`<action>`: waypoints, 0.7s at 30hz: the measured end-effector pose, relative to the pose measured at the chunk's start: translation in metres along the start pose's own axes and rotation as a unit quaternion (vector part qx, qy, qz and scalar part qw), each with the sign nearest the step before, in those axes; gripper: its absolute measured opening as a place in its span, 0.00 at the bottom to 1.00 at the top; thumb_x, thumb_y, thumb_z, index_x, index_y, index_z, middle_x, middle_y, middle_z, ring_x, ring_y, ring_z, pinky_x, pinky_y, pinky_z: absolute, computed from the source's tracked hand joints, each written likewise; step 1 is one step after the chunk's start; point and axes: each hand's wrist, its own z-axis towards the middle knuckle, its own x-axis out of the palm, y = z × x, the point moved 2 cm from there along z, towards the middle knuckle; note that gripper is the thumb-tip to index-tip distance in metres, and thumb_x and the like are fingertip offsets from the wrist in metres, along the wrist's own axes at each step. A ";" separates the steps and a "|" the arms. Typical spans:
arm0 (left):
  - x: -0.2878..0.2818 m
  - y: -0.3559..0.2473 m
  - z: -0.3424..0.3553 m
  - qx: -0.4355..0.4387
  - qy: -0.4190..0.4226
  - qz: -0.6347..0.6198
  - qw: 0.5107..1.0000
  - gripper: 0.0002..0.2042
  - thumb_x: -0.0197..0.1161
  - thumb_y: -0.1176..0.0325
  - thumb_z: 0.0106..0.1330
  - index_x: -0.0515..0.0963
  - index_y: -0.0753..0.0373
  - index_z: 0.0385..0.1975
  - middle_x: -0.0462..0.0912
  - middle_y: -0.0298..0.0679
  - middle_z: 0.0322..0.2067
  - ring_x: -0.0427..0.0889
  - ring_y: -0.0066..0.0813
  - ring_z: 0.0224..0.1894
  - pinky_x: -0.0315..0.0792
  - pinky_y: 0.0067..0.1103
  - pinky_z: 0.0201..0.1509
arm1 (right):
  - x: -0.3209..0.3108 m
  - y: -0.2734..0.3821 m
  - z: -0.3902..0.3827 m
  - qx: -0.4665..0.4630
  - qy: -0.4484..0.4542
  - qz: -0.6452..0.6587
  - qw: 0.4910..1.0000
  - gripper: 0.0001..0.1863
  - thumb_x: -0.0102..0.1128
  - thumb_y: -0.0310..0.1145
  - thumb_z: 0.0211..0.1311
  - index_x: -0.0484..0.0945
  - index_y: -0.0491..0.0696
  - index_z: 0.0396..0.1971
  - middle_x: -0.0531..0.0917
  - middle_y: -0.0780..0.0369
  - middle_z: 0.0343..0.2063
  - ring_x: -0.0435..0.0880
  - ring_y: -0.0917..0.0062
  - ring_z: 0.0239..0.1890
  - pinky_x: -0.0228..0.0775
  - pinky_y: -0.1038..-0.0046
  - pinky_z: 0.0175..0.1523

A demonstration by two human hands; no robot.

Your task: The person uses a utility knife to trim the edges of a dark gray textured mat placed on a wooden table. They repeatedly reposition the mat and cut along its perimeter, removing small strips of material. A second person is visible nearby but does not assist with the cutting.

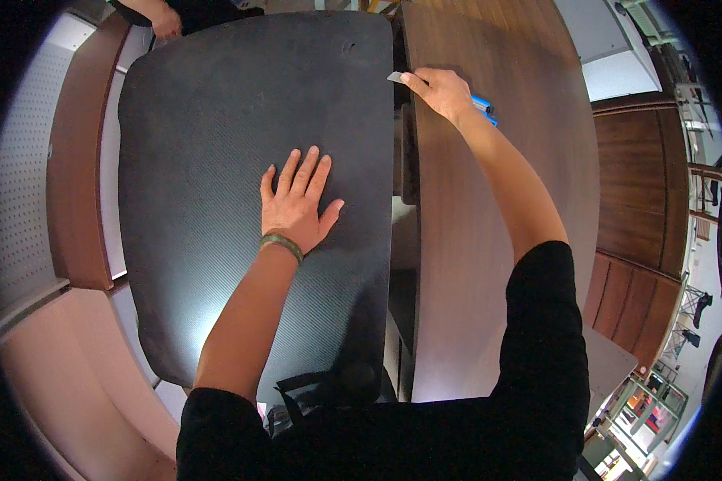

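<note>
A large black textured sheet (217, 120) lies in front of me, with a faint woven pattern on its surface. My left hand (297, 200) rests flat on it, fingers spread, holding nothing; a dark band circles that wrist. Beyond the sheet's right edge, my right hand (440, 92) is closed around a utility knife (483, 106) with a blue handle. Its pale blade tip pokes out to the left, close to the sheet's far right edge. Whether the blade touches the sheet I cannot tell. Most of the knife's handle is hidden by my hand.
A brown wood-grain tabletop (497, 280) runs along the right, with a dark gap between it and the sheet. At the far left, another person's hand (166, 22) is near the sheet's edge. Brown panels (76, 160) stand at left, wooden cabinets (634, 192) at right.
</note>
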 end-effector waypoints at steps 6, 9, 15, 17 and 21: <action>0.002 -0.004 -0.005 0.019 -0.001 0.025 1.000 0.33 0.60 0.51 0.62 0.60 0.49 0.67 0.58 0.34 0.69 0.55 0.38 0.71 0.47 0.45 0.70 | 0.006 -0.004 -0.036 -0.012 -0.007 0.009 1.000 0.30 0.44 0.65 0.63 0.83 0.52 0.33 0.84 0.54 0.30 0.81 0.55 0.40 0.71 0.57 0.44; 0.002 -0.007 -0.005 0.027 -0.009 0.028 0.999 0.32 0.60 0.52 0.62 0.60 0.49 0.67 0.58 0.34 0.69 0.55 0.37 0.71 0.48 0.44 0.70 | 0.010 -0.007 -0.055 -0.015 -0.020 0.027 0.999 0.31 0.44 0.65 0.63 0.83 0.52 0.32 0.84 0.54 0.30 0.81 0.55 0.39 0.71 0.57 0.44; 0.004 -0.012 -0.004 0.042 -0.017 0.051 0.998 0.32 0.59 0.50 0.62 0.60 0.49 0.67 0.58 0.33 0.69 0.54 0.35 0.71 0.47 0.44 0.71 | 0.016 -0.010 -0.090 -0.018 -0.025 0.026 0.999 0.30 0.45 0.64 0.63 0.82 0.52 0.31 0.84 0.55 0.29 0.81 0.55 0.37 0.71 0.56 0.41; 0.004 -0.014 -0.003 0.047 -0.016 0.052 0.997 0.32 0.58 0.50 0.63 0.60 0.49 0.67 0.57 0.32 0.69 0.54 0.35 0.71 0.47 0.43 0.71 | 0.018 -0.010 -0.103 -0.020 -0.031 0.030 0.999 0.30 0.45 0.64 0.63 0.82 0.52 0.31 0.83 0.55 0.29 0.81 0.55 0.37 0.71 0.56 0.40; 0.006 -0.018 -0.003 0.057 -0.020 0.065 0.996 0.32 0.57 0.49 0.64 0.59 0.49 0.67 0.57 0.32 0.69 0.54 0.35 0.71 0.47 0.43 0.71 | 0.023 -0.009 -0.126 -0.018 -0.034 0.042 0.998 0.30 0.45 0.64 0.63 0.82 0.51 0.30 0.83 0.56 0.27 0.81 0.55 0.36 0.71 0.57 0.39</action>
